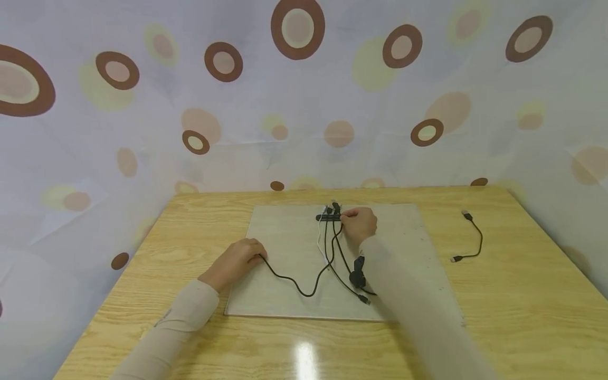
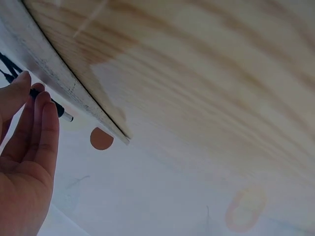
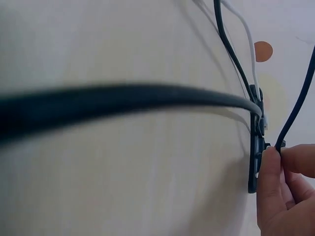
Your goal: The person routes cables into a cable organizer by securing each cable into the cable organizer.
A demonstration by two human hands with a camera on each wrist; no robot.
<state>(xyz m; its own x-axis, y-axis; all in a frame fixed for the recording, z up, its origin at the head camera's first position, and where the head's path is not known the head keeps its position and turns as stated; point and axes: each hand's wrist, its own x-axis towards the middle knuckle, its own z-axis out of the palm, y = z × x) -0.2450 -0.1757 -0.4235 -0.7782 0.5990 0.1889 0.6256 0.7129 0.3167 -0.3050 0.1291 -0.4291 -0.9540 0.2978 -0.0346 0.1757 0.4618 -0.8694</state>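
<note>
My left hand [image 1: 239, 258] pinches the end of a black cable [image 1: 285, 277] above the left part of a pale board. In the left wrist view the cable's barrel plug [image 2: 64, 114] with a silver tip sticks out past the fingers [image 2: 49, 123]. My right hand [image 1: 359, 226] pinches the same cable near its other end, at the right side of a black slotted cable holder [image 1: 323, 217]. Thumb and fingertips hold the cable right against the holder [image 3: 253, 179] in the right wrist view. A white cable [image 3: 246, 29] and other black cables sit in the holder's other slots.
The pale board [image 1: 285, 232] lies on a wooden table [image 1: 190, 227]. A black plug [image 1: 357, 278] and a connector end [image 1: 363, 300] lie near my right forearm. A short black USB cable [image 1: 481, 240] lies at the right. Patterned cloth [image 1: 304, 105] hangs behind.
</note>
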